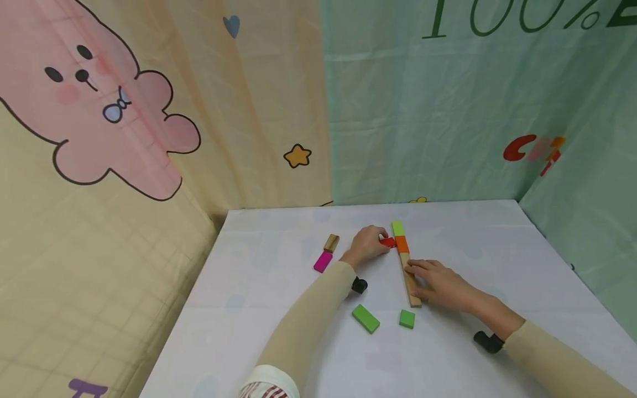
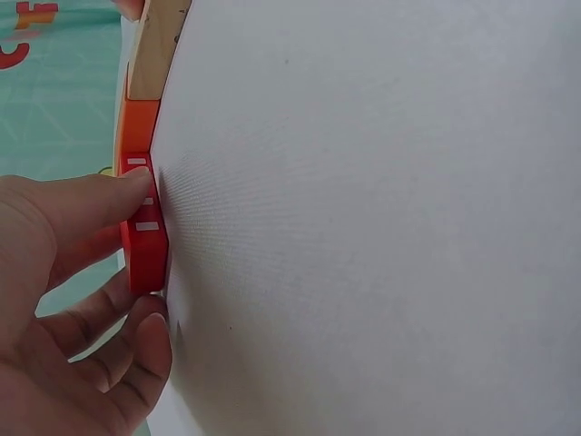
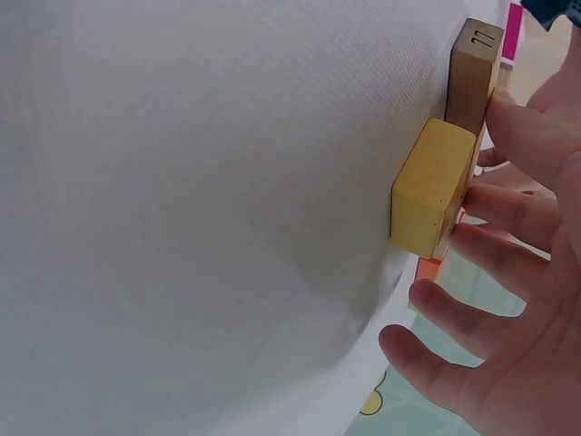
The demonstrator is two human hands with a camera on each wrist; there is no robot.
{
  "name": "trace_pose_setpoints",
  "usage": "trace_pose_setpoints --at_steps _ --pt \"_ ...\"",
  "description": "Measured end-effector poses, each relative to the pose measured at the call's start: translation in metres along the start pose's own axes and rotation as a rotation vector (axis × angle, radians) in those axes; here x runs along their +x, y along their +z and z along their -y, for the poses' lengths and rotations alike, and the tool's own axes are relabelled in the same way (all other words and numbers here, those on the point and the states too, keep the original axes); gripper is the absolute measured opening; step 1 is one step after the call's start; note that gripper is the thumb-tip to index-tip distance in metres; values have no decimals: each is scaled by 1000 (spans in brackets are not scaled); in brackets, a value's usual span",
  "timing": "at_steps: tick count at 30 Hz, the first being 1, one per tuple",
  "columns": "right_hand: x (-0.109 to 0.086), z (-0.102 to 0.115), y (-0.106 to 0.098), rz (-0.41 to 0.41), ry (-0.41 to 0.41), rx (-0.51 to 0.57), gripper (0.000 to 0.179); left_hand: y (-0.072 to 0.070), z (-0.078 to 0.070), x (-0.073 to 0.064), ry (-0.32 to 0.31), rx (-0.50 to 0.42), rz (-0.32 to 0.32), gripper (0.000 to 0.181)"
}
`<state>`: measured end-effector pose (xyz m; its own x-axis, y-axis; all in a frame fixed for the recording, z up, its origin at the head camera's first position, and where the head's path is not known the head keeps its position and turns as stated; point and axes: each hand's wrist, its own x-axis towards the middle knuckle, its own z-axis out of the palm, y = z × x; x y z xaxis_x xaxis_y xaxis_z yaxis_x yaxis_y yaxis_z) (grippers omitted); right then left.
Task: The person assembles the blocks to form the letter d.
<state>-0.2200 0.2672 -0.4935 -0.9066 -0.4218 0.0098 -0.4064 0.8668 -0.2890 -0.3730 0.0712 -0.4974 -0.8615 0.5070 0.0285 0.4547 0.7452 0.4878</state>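
My left hand (image 1: pixel 369 245) pinches a red block (image 1: pixel 388 242) with white marks, its thumb across the marks in the left wrist view. One end of the red block meets the orange block (image 1: pixel 401 244) in a row. That row runs from a lime-green block (image 1: pixel 397 228) through the orange one to long natural-wood pieces (image 1: pixel 411 287). Beside the wood my right hand (image 1: pixel 443 284) has its fingers spread and fairly straight, fingertips touching the row. A yellow block (image 3: pixel 434 186) lies against the wooden block (image 3: pixel 474 77) under those fingers, hidden by the hand in the head view.
Left of the row lie a brown block (image 1: pixel 331 243) and a magenta block (image 1: pixel 323 261), end to end. Nearer the front are a long green block (image 1: pixel 365 319) and a small green block (image 1: pixel 407 319). The white table (image 1: pixel 239 342) meets hanging cloth at the back.
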Motion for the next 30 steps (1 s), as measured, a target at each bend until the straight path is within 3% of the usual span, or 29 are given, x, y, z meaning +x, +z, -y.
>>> trace_pose_setpoints --at_steps 7,14,21,30 --pt "-1 1 -2 -11 -12 13 65 -4 0 -3 7 -22 -4 34" --pt "-3 2 -2 -1 6 9 68 -21 -5 -11 3 -73 15 33" --pt "-1 1 -1 -1 14 3 68 -40 -7 -19 45 -52 1 36" --pt "0 1 -1 -1 14 -5 67 -60 -3 -30 49 -14 -13 35"
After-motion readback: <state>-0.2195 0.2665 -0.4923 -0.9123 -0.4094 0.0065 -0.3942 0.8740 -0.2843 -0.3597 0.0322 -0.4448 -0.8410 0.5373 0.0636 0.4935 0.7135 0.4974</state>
